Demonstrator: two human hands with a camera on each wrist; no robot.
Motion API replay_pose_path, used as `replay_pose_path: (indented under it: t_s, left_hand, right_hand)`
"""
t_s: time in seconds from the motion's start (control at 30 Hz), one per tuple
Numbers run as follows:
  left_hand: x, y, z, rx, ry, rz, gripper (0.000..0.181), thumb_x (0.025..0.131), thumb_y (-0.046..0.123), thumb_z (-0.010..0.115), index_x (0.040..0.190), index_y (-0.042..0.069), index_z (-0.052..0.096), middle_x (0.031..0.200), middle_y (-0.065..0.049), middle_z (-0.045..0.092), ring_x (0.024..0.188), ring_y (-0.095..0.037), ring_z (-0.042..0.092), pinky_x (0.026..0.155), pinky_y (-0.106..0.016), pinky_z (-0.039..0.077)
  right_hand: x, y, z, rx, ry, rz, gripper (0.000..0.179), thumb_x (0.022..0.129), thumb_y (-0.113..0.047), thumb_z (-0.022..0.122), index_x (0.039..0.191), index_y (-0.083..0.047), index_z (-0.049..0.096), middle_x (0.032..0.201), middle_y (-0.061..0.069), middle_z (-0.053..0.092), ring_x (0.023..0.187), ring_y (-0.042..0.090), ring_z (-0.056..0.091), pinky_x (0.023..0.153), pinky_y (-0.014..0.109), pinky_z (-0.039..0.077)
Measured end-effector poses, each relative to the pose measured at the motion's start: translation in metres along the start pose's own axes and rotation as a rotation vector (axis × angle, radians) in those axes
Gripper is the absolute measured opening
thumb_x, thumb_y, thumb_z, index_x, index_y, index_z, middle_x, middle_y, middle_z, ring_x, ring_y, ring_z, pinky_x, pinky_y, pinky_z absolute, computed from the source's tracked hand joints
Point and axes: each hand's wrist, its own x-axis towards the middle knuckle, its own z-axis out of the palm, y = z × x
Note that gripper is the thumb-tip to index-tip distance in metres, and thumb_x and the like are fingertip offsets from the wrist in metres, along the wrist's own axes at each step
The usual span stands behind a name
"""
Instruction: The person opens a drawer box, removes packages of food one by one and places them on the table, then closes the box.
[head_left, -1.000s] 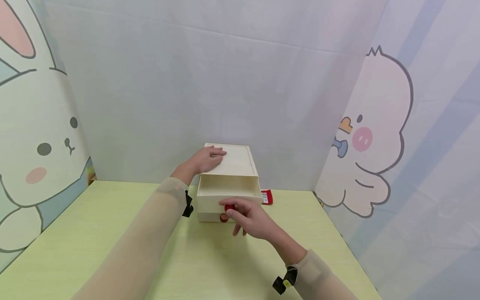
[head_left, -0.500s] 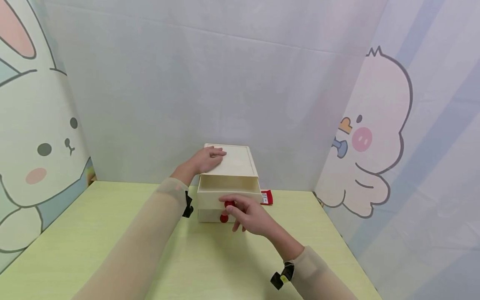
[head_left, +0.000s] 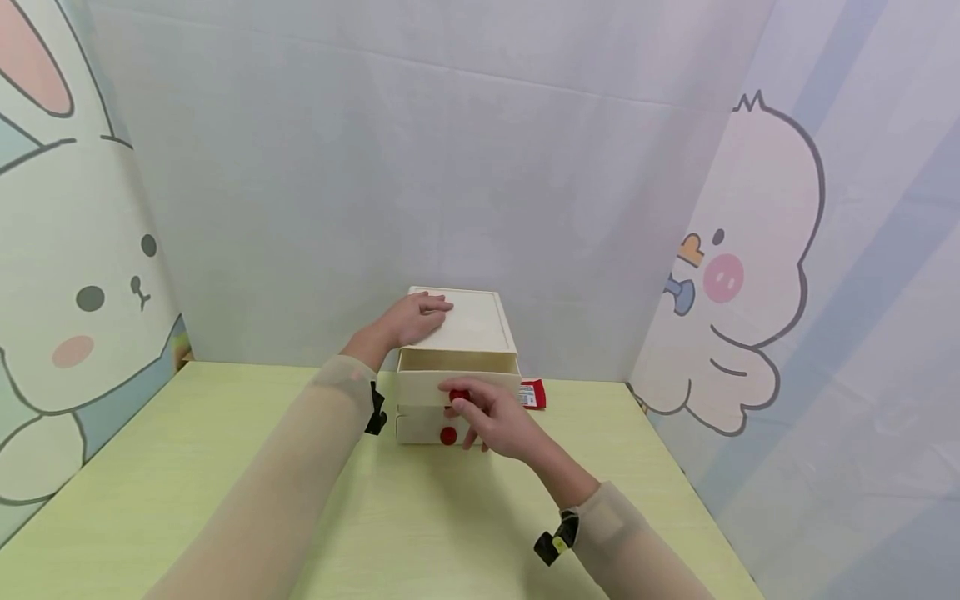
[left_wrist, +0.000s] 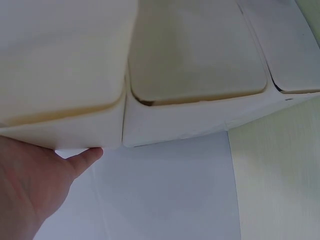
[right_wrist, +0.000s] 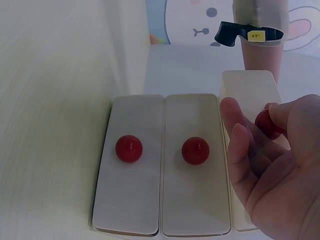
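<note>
A cream drawer cabinet [head_left: 476, 323] stands against the back curtain. Its top drawer [head_left: 420, 387] is pulled partly out, and the bit of its inside that shows is bare. My right hand [head_left: 495, 419] pinches the red knob [right_wrist: 267, 125] of that drawer between thumb and fingers, the other fingers loosely bent. Flat on the cabinet's top lies my left hand [head_left: 416, 319], fingers spread towards the right; in the left wrist view its thumb [left_wrist: 87, 159] shows along the cabinet. The middle drawer [right_wrist: 195, 200] and bottom drawer [right_wrist: 127, 195] sit flush, each with a round red knob.
A red and white packet [head_left: 533, 394] lies on the table by the cabinet's right side. The pale yellow-green table [head_left: 247, 467] reaches to a grey back curtain [head_left: 322, 208] and side curtains with cartoon animals. Both wrists carry black straps.
The top drawer has slid further into the cabinet, and my right hand has moved forward with its knob. A lower red knob now shows more fully. My left hand has stayed still.
</note>
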Motion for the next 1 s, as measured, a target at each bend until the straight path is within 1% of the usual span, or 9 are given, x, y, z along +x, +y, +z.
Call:
replay_pose_path:
  t_s: [0.13,0.23,0.33,0.53,0.6,0.77,1.0]
  left_hand:
    - [0.001,-0.001,0.0,0.001,0.002,0.007,0.05,0.115,0.032,0.043,0.158,0.015,0.062,0.176,-0.009,0.044,0.171,-0.038,0.019,0.14,-0.058,0.014]
    - [0.002,-0.001,0.0,-0.001,0.004,0.006,0.05,0.115,0.031,0.043,0.158,0.015,0.062,0.176,-0.009,0.044,0.171,-0.037,0.02,0.14,-0.058,0.014]
    - [0.002,-0.001,0.0,-0.004,0.007,0.003,0.05,0.115,0.031,0.043,0.158,0.015,0.062,0.175,-0.009,0.044,0.171,-0.037,0.02,0.14,-0.058,0.014]
    - [0.001,0.0,0.0,-0.007,0.011,0.002,0.049,0.114,0.031,0.044,0.157,0.015,0.063,0.175,-0.008,0.045,0.171,-0.036,0.02,0.14,-0.058,0.015]
    - [0.001,0.0,0.0,-0.012,0.012,0.001,0.049,0.114,0.031,0.045,0.157,0.014,0.063,0.174,-0.008,0.046,0.171,-0.036,0.02,0.14,-0.057,0.016]
    - [0.003,-0.002,0.0,-0.013,0.009,-0.008,0.05,0.114,0.031,0.045,0.158,0.015,0.062,0.175,-0.007,0.045,0.172,-0.035,0.02,0.14,-0.057,0.016]
    - [0.003,-0.004,0.0,-0.018,0.003,-0.019,0.05,0.115,0.033,0.045,0.159,0.016,0.06,0.176,-0.007,0.043,0.172,-0.034,0.018,0.139,-0.058,0.018]
  right_hand:
    - [0.005,0.003,0.0,0.003,0.012,0.004,0.036,0.115,-0.026,0.059,0.15,-0.024,0.066,0.118,0.014,0.08,0.073,0.038,0.079,0.053,0.034,0.06]
    - [0.008,0.005,-0.001,0.002,0.015,0.004,0.036,0.116,-0.026,0.058,0.15,-0.025,0.066,0.118,0.02,0.078,0.072,0.037,0.079,0.052,0.033,0.059]
    - [0.012,0.007,-0.001,0.0,0.023,0.003,0.036,0.116,-0.025,0.059,0.151,-0.024,0.066,0.117,0.023,0.078,0.071,0.035,0.079,0.052,0.031,0.058]
    - [0.02,0.009,-0.002,0.001,0.046,0.018,0.035,0.115,-0.025,0.059,0.149,-0.025,0.066,0.117,0.02,0.079,0.076,0.048,0.078,0.052,0.031,0.058]
    - [0.022,0.009,-0.002,0.0,0.051,0.03,0.035,0.115,-0.024,0.059,0.149,-0.026,0.066,0.117,0.02,0.079,0.078,0.05,0.078,0.053,0.032,0.059]
    - [0.025,0.009,-0.002,-0.019,0.065,0.054,0.035,0.115,-0.024,0.06,0.149,-0.028,0.066,0.116,0.019,0.078,0.073,0.04,0.079,0.054,0.034,0.06]
    - [0.03,0.01,-0.002,-0.023,0.074,0.045,0.035,0.115,-0.023,0.058,0.149,-0.026,0.066,0.114,0.019,0.078,0.073,0.037,0.08,0.053,0.034,0.06]
